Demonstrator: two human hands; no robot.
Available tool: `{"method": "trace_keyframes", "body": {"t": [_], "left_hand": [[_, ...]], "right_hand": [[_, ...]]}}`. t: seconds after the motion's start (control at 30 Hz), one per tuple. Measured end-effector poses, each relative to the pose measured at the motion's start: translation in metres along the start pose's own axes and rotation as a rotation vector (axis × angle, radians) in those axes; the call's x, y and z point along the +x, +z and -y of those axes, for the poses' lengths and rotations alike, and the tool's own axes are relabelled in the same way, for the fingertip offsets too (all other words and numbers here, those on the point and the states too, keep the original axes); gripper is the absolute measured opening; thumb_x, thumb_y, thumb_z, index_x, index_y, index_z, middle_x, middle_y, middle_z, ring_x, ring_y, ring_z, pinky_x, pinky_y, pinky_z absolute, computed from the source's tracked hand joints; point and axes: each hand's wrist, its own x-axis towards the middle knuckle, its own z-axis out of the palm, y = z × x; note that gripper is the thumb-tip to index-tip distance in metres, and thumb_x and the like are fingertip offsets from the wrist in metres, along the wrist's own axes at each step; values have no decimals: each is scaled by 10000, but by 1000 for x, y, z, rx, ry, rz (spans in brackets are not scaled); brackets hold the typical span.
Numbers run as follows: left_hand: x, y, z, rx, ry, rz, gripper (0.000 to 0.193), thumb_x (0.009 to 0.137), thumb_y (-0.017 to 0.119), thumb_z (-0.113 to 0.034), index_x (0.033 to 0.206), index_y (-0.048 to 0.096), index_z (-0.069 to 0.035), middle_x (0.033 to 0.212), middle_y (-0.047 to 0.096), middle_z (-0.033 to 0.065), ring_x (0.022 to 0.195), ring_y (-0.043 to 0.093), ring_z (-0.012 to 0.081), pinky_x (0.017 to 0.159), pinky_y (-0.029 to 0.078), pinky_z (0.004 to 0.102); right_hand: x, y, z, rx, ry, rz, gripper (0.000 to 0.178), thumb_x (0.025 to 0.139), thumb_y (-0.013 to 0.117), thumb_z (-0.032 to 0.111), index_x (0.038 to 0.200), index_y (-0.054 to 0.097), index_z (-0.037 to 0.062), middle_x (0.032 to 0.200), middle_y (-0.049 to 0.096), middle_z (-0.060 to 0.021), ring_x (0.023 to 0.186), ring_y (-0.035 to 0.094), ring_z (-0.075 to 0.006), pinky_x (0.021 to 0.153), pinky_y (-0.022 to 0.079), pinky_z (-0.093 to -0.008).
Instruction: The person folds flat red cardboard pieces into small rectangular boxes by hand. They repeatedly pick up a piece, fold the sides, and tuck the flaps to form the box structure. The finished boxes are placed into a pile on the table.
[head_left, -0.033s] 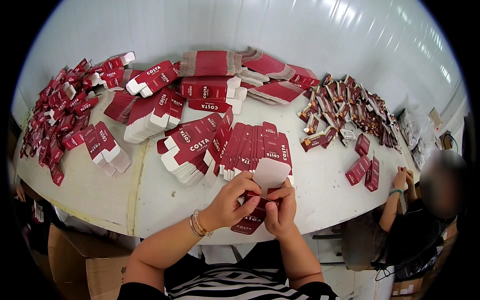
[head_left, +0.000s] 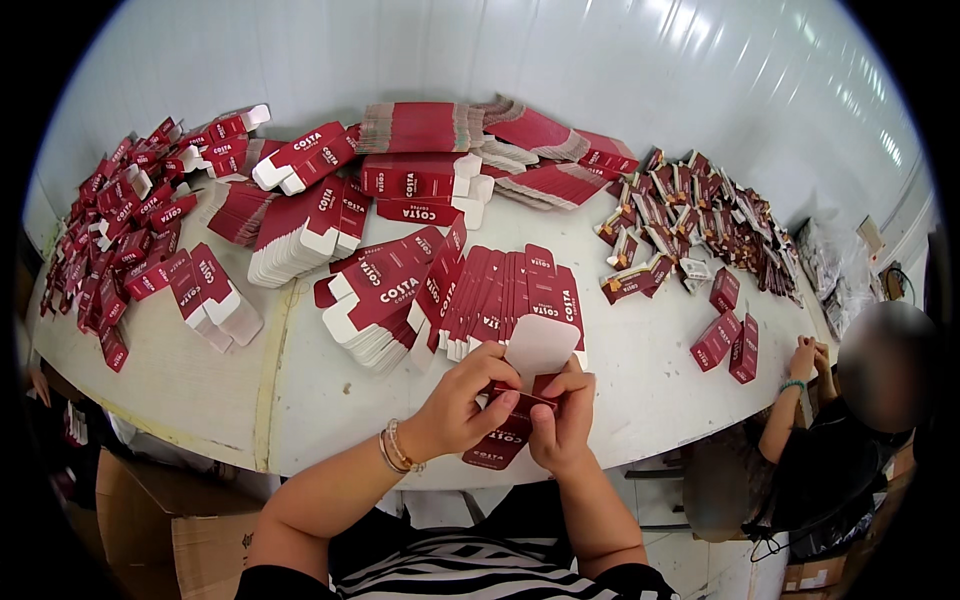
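Near the front edge of the table, a red folding carton (head_left: 497, 447) is held between my two hands, its white inner flap standing up at the far end. My left hand (head_left: 472, 397) grips its left side, fingers curled and thumb on the carton's edge. Closed on its right side is my right hand (head_left: 563, 415), thumb pressing near the opening. Just beyond my hands lies a fanned row of flat red cartons (head_left: 495, 300). Left of that row is a stack of flat cartons (head_left: 385, 290) with white flaps. The inside of the held carton is mostly hidden.
Folded small boxes (head_left: 125, 235) heap at the left. More carton stacks (head_left: 420, 128) line the back wall. Brown-red sachets (head_left: 700, 215) pile at the right, with a few closed boxes (head_left: 715, 340) nearby. Another person's hands (head_left: 808, 357) rest at the right edge. A cardboard box (head_left: 210, 550) stands below left.
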Motion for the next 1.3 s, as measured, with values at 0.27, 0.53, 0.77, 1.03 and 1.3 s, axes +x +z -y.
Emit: {"method": "trace_keyframes", "body": {"t": [0.27, 0.53, 0.77, 1.03, 1.3], "left_hand": [[2, 0, -9, -133, -73, 72, 218, 859, 518, -97, 1070, 542, -48, 999, 507, 119, 822, 512, 204, 744, 425, 293], [5, -1, 2, -83, 50, 233, 228, 897, 459, -132, 1087, 579, -98, 1105, 457, 128, 940, 498, 234, 824, 418, 318], [3, 1, -3, -78, -13, 138, 140, 855, 517, -85, 975, 576, -44, 1027, 531, 113, 894, 542, 201, 773, 441, 294], [-3, 2, -4, -381, -212, 82, 316, 815, 615, -109, 1006, 368, -65, 965, 492, 50, 773, 501, 70, 643, 423, 215], [-1, 4, 4, -479, -237, 25, 415, 831, 648, -152, 1059, 310, -74, 1018, 492, 87, 866, 528, 96, 704, 451, 233]], "right_hand": [[41, -18, 16, 731, 533, 12, 569, 967, 195, 436, 1229, 422, -15, 1210, 515, -213, 1156, 468, -273, 995, 336, -386], [46, -15, 20, 671, 550, 297, 611, 939, 251, 407, 1296, 372, -73, 1303, 406, -282, 1196, 444, -331, 1013, 330, -398], [51, -30, 19, 643, 571, 532, 484, 851, 448, 147, 1278, 413, -78, 1320, 439, -186, 1211, 434, -260, 1024, 313, -342], [50, -31, 38, 231, 515, 635, 488, 823, 439, -36, 1308, 422, 13, 1329, 443, -137, 1197, 446, -218, 1003, 332, -331], [52, -31, 29, -92, 88, 791, 523, 865, 523, 135, 1347, 358, 19, 1414, 300, -189, 1272, 328, -353, 1017, 299, -400]]}}
